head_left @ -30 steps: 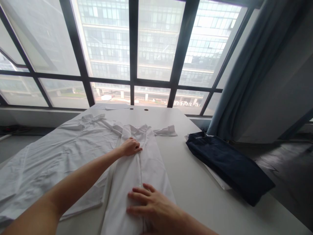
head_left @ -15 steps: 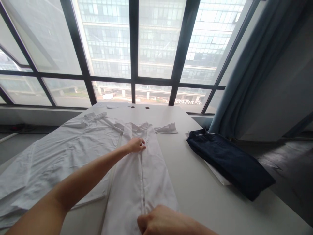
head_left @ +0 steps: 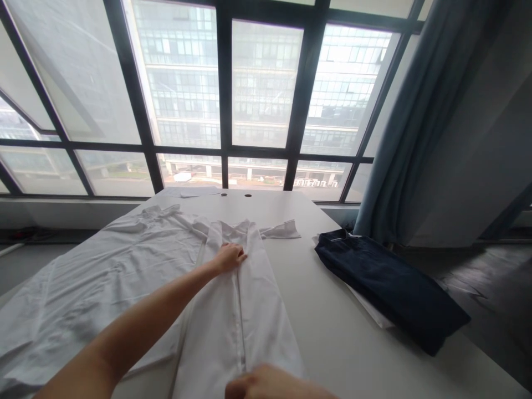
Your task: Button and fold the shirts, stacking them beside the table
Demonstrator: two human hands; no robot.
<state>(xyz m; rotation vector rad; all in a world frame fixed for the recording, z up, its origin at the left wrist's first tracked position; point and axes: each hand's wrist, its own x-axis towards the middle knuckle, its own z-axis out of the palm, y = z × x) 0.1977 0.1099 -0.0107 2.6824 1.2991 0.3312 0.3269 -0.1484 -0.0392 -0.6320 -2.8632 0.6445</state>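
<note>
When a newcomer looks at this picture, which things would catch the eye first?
Probably the dark blue folded cloth, standing out on the right side of the white table. Next might come the bright windows across the top, then the left hand on the white shirt in the middle, with the right hand at the bottom edge.

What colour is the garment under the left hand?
The garment is plain white, clearest in the head view.

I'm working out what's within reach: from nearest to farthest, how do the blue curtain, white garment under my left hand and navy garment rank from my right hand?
From the right hand:
1. White garment: directly beneath.
2. Navy garment: folded, to the right.
3. Blue curtain: beyond it, far right.
</note>
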